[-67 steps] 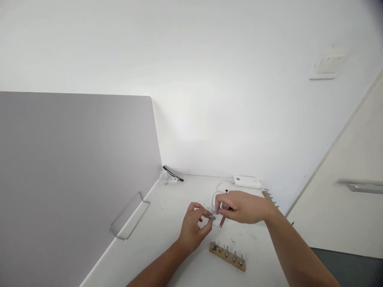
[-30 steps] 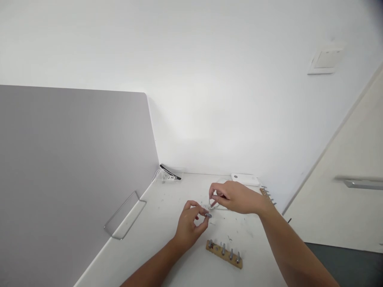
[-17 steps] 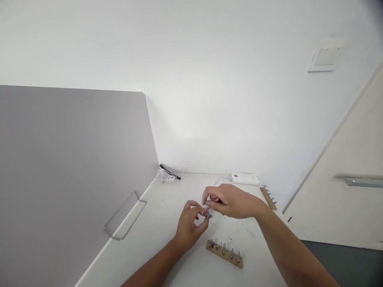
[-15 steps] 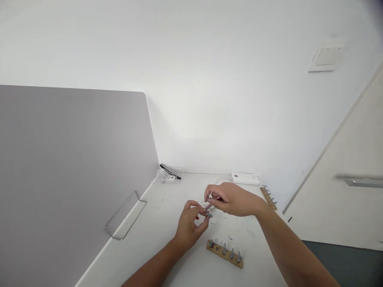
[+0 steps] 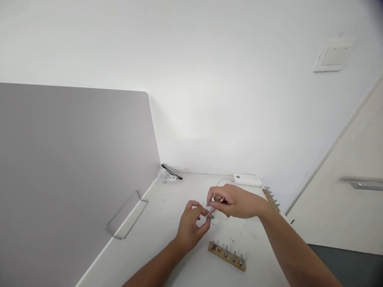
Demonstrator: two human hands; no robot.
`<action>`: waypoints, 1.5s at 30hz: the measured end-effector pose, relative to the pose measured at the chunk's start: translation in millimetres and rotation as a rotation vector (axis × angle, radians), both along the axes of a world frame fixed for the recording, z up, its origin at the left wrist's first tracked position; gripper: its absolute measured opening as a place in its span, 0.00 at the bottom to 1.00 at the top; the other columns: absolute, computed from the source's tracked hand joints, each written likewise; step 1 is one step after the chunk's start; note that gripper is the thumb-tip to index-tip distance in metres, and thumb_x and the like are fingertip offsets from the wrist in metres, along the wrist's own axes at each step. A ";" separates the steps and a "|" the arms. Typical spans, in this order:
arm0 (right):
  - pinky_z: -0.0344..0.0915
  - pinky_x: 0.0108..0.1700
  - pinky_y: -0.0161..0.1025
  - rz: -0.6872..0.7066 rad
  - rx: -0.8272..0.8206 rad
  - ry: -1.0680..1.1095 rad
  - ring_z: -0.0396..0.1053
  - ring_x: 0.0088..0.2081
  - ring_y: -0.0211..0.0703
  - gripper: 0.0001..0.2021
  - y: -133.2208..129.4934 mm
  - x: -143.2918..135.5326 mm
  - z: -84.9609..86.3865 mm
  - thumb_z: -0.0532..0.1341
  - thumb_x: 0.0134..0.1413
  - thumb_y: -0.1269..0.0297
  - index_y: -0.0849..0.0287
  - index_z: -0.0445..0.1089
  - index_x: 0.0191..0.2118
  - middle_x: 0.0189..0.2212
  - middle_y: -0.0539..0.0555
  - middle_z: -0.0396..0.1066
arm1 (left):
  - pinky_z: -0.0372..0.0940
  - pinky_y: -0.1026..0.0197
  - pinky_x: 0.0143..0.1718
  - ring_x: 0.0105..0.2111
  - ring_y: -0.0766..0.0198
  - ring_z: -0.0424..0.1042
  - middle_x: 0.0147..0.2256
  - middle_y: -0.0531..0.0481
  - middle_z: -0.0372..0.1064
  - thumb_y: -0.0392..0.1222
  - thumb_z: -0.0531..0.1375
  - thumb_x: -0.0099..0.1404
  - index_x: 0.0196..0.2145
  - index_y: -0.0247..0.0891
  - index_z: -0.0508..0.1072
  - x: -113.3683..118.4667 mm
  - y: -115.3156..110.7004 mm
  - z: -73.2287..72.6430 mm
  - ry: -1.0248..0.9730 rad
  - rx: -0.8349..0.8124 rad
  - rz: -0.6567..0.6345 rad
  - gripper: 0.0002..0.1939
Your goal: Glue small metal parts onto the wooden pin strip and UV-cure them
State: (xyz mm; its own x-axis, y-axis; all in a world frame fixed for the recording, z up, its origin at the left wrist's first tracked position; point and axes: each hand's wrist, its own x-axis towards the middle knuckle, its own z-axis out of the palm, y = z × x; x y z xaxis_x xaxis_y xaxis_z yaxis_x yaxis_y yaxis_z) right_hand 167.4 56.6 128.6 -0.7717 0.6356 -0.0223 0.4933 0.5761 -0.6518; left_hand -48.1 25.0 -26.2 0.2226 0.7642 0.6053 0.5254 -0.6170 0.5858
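Observation:
My left hand (image 5: 190,227) pinches a small grey piece (image 5: 212,217) between thumb and fingertips, above the white tabletop. My right hand (image 5: 239,202) is closed around a slim pink pen-like tool (image 5: 211,211), its lower end meeting the grey piece at the left fingertips. Fingers partly cover both things, so the piece's full shape is hidden. Nearer to me lies a tan strip (image 5: 221,255) with several grey pegs (image 5: 233,256) standing in it and one spot without a peg.
A second pegged tan strip (image 5: 271,199) lies at the right edge, near a white box-shaped device (image 5: 247,179) with a cable. Small dark bits dot the tabletop (image 5: 167,227). At left are a grey panel (image 5: 74,159), a wire loop (image 5: 127,215) and cables (image 5: 161,173).
The pink tool has tilted, and more of it shows between my hands. My right hand has turned slightly. The whole view has shifted a little.

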 end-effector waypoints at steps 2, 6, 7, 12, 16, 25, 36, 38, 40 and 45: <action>0.57 0.29 0.33 -0.057 0.073 -0.010 0.69 0.27 0.39 0.11 3.5 1.4 -3.8 0.54 0.71 0.57 0.54 0.71 0.48 0.25 0.48 0.73 | 0.68 0.61 0.28 0.42 0.54 0.71 0.31 0.47 0.77 0.32 0.61 0.62 0.35 0.41 0.77 0.2 0.2 0.4 -0.005 0.000 0.005 0.07; 0.58 0.28 0.33 -0.073 0.067 -0.053 0.68 0.26 0.38 0.11 10.2 8.9 -8.9 0.54 0.71 0.58 0.53 0.71 0.48 0.24 0.47 0.73 | 0.69 0.62 0.28 0.42 0.54 0.71 0.32 0.48 0.79 0.30 0.61 0.62 0.36 0.42 0.77 0.7 -0.3 1.7 -0.004 0.004 -0.002 0.09; 0.59 0.28 0.33 -0.065 0.034 -0.062 0.69 0.26 0.38 0.11 10.7 10.8 -8.9 0.54 0.71 0.57 0.54 0.71 0.48 0.24 0.47 0.73 | 0.69 0.61 0.28 0.42 0.54 0.71 0.32 0.47 0.79 0.30 0.61 0.62 0.36 0.42 0.77 0.7 -0.5 2.1 -0.002 0.008 -0.003 0.09; 0.60 0.28 0.32 0.011 -0.127 -0.087 0.73 0.27 0.41 0.12 4.7 11.5 -2.5 0.55 0.71 0.55 0.54 0.71 0.47 0.20 0.46 0.72 | 0.70 0.62 0.27 0.41 0.54 0.72 0.31 0.47 0.78 0.30 0.62 0.61 0.34 0.41 0.77 0.3 -1.1 4.6 0.002 0.029 0.010 0.08; 0.60 0.28 0.32 0.062 -0.121 -0.038 0.71 0.26 0.40 0.14 -0.2 5.1 2.2 0.53 0.72 0.52 0.54 0.70 0.49 0.20 0.46 0.71 | 0.70 0.62 0.27 0.40 0.55 0.71 0.30 0.47 0.77 0.31 0.62 0.60 0.34 0.41 0.77 0.7 -1.5 6.1 0.008 0.025 0.004 0.07; 0.60 0.29 0.33 -0.015 -0.006 0.018 0.69 0.26 0.38 0.13 1.5 4.5 -0.4 0.52 0.73 0.55 0.54 0.69 0.49 0.24 0.47 0.73 | 0.71 0.59 0.30 0.40 0.54 0.70 0.34 0.49 0.80 0.31 0.64 0.62 0.36 0.44 0.77 1.0 -5.3 7.8 0.030 0.053 -0.086 0.08; 0.54 0.24 0.32 -0.094 -0.008 0.028 0.63 0.23 0.38 0.10 4.2 14.3 0.1 0.53 0.71 0.56 0.53 0.69 0.46 0.20 0.45 0.63 | 0.72 0.53 0.37 0.38 0.55 0.71 0.33 0.49 0.81 0.32 0.64 0.64 0.36 0.43 0.75 1.7 -5.7 9.8 0.050 0.091 -0.097 0.07; 0.53 0.24 0.32 -0.095 -0.006 0.002 0.61 0.22 0.37 0.10 5.2 14.4 0.3 0.53 0.71 0.57 0.53 0.69 0.45 0.20 0.44 0.62 | 0.72 0.54 0.36 0.37 0.55 0.71 0.33 0.49 0.81 0.32 0.63 0.64 0.37 0.43 0.76 2.0 -5.9 10.1 0.053 0.087 -0.100 0.07; 0.52 0.24 0.32 -0.079 0.016 -0.015 0.60 0.22 0.36 0.09 6.0 12.5 0.7 0.53 0.71 0.59 0.54 0.69 0.45 0.20 0.44 0.62 | 0.71 0.55 0.35 0.37 0.55 0.71 0.33 0.49 0.81 0.31 0.63 0.64 0.37 0.43 0.75 2.2 -6.2 10.4 0.044 0.098 -0.105 0.07; 0.52 0.24 0.31 -0.003 0.056 -0.025 0.58 0.21 0.35 0.09 5.7 6.6 -0.7 0.53 0.71 0.60 0.53 0.69 0.47 0.20 0.43 0.64 | 0.70 0.56 0.33 0.37 0.55 0.69 0.31 0.50 0.78 0.30 0.63 0.63 0.36 0.42 0.73 2.2 -6.4 8.4 0.017 0.124 -0.108 0.07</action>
State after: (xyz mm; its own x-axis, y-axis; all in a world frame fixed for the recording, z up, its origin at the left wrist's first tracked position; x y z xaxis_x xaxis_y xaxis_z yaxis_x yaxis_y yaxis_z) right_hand 174.0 62.3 127.9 -0.7696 0.6385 -0.0057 0.5105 0.6098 -0.6063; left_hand -45.9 18.6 -17.8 0.3100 0.6551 0.6890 0.4614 -0.7373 0.4934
